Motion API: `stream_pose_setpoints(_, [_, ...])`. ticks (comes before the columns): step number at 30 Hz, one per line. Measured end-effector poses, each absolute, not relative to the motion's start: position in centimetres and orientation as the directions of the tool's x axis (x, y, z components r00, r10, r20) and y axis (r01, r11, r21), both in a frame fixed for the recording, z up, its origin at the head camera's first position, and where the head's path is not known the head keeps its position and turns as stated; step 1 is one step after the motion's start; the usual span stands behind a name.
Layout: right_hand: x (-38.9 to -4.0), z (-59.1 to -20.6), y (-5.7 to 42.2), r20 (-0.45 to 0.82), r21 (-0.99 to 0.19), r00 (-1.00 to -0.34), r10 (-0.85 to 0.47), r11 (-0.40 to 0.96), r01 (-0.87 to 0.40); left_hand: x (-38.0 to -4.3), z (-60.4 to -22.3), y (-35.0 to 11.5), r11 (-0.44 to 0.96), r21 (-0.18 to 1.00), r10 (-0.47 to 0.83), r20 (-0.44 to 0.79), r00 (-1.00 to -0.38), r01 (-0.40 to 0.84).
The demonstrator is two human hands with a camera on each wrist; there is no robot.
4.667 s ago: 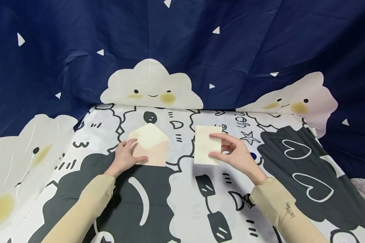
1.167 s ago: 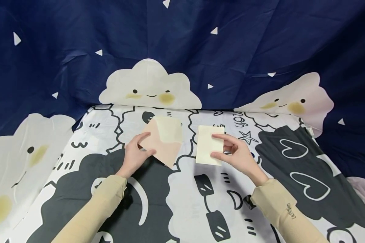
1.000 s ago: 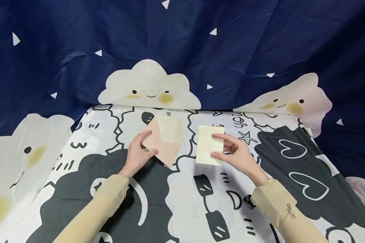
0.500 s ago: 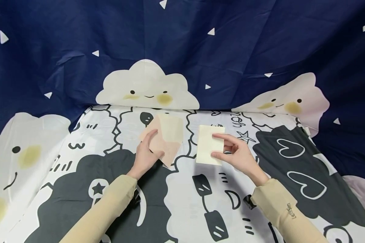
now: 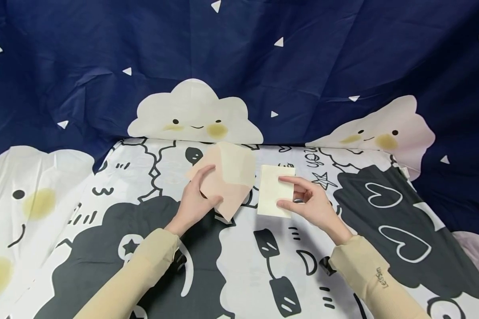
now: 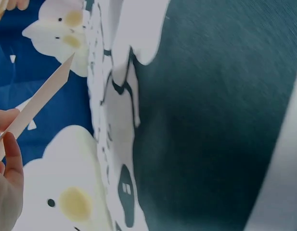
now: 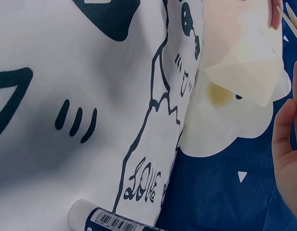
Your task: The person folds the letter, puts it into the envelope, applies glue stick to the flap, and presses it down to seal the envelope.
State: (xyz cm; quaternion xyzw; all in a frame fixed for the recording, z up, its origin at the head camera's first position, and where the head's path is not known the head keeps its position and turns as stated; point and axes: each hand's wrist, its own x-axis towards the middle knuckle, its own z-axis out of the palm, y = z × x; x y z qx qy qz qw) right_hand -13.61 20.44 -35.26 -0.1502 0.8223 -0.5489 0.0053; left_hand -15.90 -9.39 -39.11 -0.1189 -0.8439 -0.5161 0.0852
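My left hand [image 5: 195, 199] pinches a pale pink envelope [image 5: 233, 201] by its left side, thumb and fingers on its edges. Its cream flap [image 5: 237, 164] is unfolded, and the envelope is tilted with one corner pointing down. Seen edge-on in the left wrist view, the envelope [image 6: 45, 96] stands clear of the cloth. Just to the right, my right hand [image 5: 313, 204] grips a cream folded card [image 5: 269, 190] by its right side, upright and raised. A narrow gap separates envelope and card. In the right wrist view the card [image 7: 293, 21] shows two separate edges.
A cloth [image 5: 259, 270] with black-and-white cartoon faces covers the surface. Behind it hangs a dark blue curtain [image 5: 239, 53] with clouds and triangles. A white-ended tube [image 7: 114, 221] with a barcode label lies on the cloth in the right wrist view.
The envelope, earlier low over the cloth with its flap pointing away, has been raised, turned clockwise and brought right towards the card. My right hand and the card have hardly moved.
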Motion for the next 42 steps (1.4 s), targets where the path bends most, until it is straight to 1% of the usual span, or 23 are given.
stream_pose_setpoints(3, [-13.6,-35.2,20.3,0.156,-0.906,-0.954,-0.256,0.348,-0.242,-15.6,-38.7,-9.2,0.421,0.86,0.121,0.262,-0.957,0.289])
stream_pose_setpoints(10, [-13.7,-35.0,19.7,0.171,-0.902,-0.952,-0.253,0.348,-0.255,-15.3,-38.1,-9.1,0.329,0.893,0.127,0.28,-0.951,0.307])
stream_pose_setpoints(13, [-13.8,-34.8,19.5,0.179,-0.893,-0.953,-0.246,0.365,-0.262,-15.3,-37.9,-9.0,0.305,0.902,0.131,0.279,-0.951,0.306])
stream_pose_setpoints(18, [-14.0,-34.6,19.3,0.189,-0.882,-0.951,-0.243,0.384,-0.274,-15.2,-37.5,-9.0,0.294,0.909,0.125,0.271,-0.954,0.296])
stream_pose_setpoints(34, [-14.3,-34.4,18.9,0.215,-0.9,-0.942,-0.258,0.322,-0.293,-14.7,-36.4,-9.0,0.269,0.927,0.165,0.223,-0.961,0.261])
stream_pose_setpoints(42, [-14.5,-34.3,18.9,0.238,-0.899,-0.936,-0.26,0.306,-0.314,-14.5,-35.9,-8.7,0.22,0.944,0.193,0.204,-0.96,0.245])
